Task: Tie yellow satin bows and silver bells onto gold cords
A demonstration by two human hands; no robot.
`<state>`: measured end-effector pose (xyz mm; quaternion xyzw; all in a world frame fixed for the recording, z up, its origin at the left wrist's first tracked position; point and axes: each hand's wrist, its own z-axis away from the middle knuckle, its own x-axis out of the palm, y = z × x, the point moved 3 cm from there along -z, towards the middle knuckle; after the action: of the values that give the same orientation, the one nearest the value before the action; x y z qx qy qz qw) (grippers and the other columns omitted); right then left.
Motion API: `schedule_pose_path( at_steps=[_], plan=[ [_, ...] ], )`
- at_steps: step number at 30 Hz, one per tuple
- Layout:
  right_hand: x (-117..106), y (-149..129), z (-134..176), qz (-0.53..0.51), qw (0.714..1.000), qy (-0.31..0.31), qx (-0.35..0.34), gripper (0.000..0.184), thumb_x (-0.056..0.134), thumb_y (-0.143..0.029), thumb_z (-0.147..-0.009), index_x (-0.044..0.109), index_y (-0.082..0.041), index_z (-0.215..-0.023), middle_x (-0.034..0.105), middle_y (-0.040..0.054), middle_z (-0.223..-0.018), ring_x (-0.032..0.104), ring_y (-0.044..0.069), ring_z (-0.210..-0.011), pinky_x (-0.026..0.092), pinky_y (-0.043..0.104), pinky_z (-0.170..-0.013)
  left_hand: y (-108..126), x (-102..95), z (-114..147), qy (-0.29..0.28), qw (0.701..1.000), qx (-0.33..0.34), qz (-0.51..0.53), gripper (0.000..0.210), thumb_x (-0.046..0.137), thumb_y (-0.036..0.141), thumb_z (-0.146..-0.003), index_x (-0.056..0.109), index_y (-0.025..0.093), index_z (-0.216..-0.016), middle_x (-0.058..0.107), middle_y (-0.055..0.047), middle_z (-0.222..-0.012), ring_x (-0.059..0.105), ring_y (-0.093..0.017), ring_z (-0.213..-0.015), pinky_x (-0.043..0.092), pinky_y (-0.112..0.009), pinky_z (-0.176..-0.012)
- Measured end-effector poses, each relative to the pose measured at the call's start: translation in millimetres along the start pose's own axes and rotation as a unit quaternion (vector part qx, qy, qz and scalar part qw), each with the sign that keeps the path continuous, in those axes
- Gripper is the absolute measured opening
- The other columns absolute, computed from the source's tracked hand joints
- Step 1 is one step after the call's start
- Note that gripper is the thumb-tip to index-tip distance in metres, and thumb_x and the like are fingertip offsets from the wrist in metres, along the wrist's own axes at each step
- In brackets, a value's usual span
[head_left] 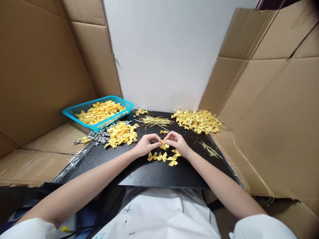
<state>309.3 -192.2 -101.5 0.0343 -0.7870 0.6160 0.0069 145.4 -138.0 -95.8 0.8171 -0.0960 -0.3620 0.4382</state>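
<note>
My left hand (pixel 147 145) and my right hand (pixel 178 143) meet over the middle of the black table, fingers and thumbs pinched close together. Between their fingertips is a small yellow ribbon bow (pixel 163 145), partly covered by the fingers. Any thin cord at the fingertips is too small to make out. Just nearer to me lie several loose yellow bows (pixel 161 156), one of them close under my right hand. Another yellow bow (pixel 163 132) with a bit of cord lies just beyond the fingertips.
A turquoise basket (pixel 72 117) of yellow bows stands at the back left. Before it lie silvery beads (pixel 99 136) and a bow pile (pixel 122 134). Gold cords (pixel 156 121) lie at the back, corded bows (pixel 199 121) and cord scraps (pixel 210 150) right. Cardboard walls (pixel 271 99) flank the table.
</note>
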Motion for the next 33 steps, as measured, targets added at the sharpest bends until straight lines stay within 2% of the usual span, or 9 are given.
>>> schedule_pose_path(
  at_steps=[3, 6, 9, 12, 15, 19, 23, 28, 33],
  plan=[
    [-2, -3, -1, -0.02, 1.0, -0.004, -0.014, 0.026, 0.071, -0.041, -0.074, 0.058, -0.02, -0.082, 0.069, 0.001, -0.08, 0.064, 0.015, -0.077, 0.05, 0.032, -0.079, 4, -0.1, 0, -0.024, 0.998, 0.058, 0.027, 0.021, 0.065, 0.035, -0.082, 0.067, 0.014, -0.078, 0.064, -0.004, -0.08, 0.053, -0.013, -0.072, 0.041, -0.026, -0.069],
    [1, 0, -1, 0.006, 0.998, -0.06, 0.009, 0.033, 0.08, -0.034, -0.064, 0.061, -0.019, -0.088, 0.067, 0.0007, -0.086, 0.064, 0.015, -0.081, 0.05, 0.032, -0.081, 6, -1.2, 0, -0.013, 0.994, 0.101, 0.031, 0.022, 0.066, 0.037, -0.081, 0.068, 0.016, -0.076, 0.057, -0.003, -0.081, 0.052, -0.014, -0.077, 0.041, -0.025, -0.069],
    [5, 5, 0, 0.011, 0.994, -0.102, 0.034, 0.038, 0.084, -0.03, -0.06, 0.062, -0.018, -0.088, 0.066, -0.0001, -0.086, 0.064, 0.013, -0.078, 0.052, 0.031, -0.079, 5, -2.4, -1, 0.011, 0.994, 0.108, 0.024, 0.02, 0.068, 0.035, -0.08, 0.069, 0.016, -0.073, 0.051, -0.001, -0.076, 0.049, -0.013, -0.073, 0.039, -0.024, -0.066],
    [7, 9, 0, 0.003, 0.994, -0.099, 0.048, 0.039, 0.085, -0.03, -0.058, 0.061, -0.017, -0.085, 0.065, -0.0013, -0.081, 0.065, 0.013, -0.072, 0.054, 0.03, -0.076, 5, -1.2, 0, -0.006, 0.994, 0.104, 0.036, 0.019, 0.065, 0.033, -0.082, 0.069, 0.015, -0.076, 0.054, -0.002, -0.077, 0.05, -0.013, -0.072, 0.04, -0.024, -0.065],
    [5, 10, 0, 0.003, 0.995, -0.081, 0.051, 0.04, 0.086, -0.033, -0.057, 0.059, -0.017, -0.082, 0.064, -0.0025, -0.075, 0.065, 0.013, -0.066, 0.055, 0.03, -0.07, 4, -0.1, 2, -0.035, 0.993, 0.079, 0.082, 0.022, 0.056, 0.034, -0.087, 0.065, 0.015, -0.089, 0.061, -0.004, -0.083, 0.055, -0.014, -0.074, 0.045, -0.026, -0.069],
    [4, 9, 0, 0.023, 0.997, -0.066, 0.035, 0.04, 0.084, -0.036, -0.058, 0.053, -0.018, -0.076, 0.061, -0.0038, -0.071, 0.064, 0.012, -0.064, 0.053, 0.028, -0.065, 6, -0.7, 3, -0.053, 0.994, 0.077, 0.051, 0.027, 0.063, 0.037, -0.082, 0.061, 0.014, -0.097, 0.061, -0.002, -0.079, 0.053, -0.011, -0.066, 0.045, -0.024, -0.064],
    [1, 3, 1, 0.113, 0.992, -0.05, -0.026, 0.033, 0.079, -0.034, -0.066, 0.052, -0.02, -0.079, 0.058, -0.0052, -0.069, 0.056, 0.009, -0.057, 0.047, 0.023, -0.059, 8, -2.6, 3, -0.042, 0.995, 0.089, -0.001, 0.022, 0.061, 0.036, -0.084, 0.062, 0.014, -0.091, 0.061, -0.001, -0.075, 0.051, -0.011, -0.064, 0.043, -0.023, -0.063],
    [2, -4, 5, 0.291, 0.949, -0.082, -0.092, 0.011, 0.067, -0.025, -0.077, 0.059, -0.018, -0.078, 0.059, -0.0028, -0.066, 0.051, 0.01, -0.056, 0.042, 0.023, -0.057, 9, -2.5, 3, -0.048, 0.994, 0.096, -0.019, 0.02, 0.059, 0.035, -0.085, 0.062, 0.015, -0.087, 0.062, -0.002, -0.076, 0.051, -0.011, -0.066, 0.043, -0.023, -0.063],
    [3, -8, 6, 0.335, 0.933, -0.08, -0.108, 0.008, 0.064, -0.023, -0.077, 0.058, -0.018, -0.075, 0.06, -0.0016, -0.068, 0.053, 0.011, -0.059, 0.044, 0.024, -0.061, 7, -1.9, 3, -0.061, 0.994, 0.089, -0.025, 0.018, 0.058, 0.031, -0.084, 0.062, 0.014, -0.084, 0.061, -0.001, -0.074, 0.049, -0.01, -0.063, 0.043, -0.022, -0.063]
  ],
)
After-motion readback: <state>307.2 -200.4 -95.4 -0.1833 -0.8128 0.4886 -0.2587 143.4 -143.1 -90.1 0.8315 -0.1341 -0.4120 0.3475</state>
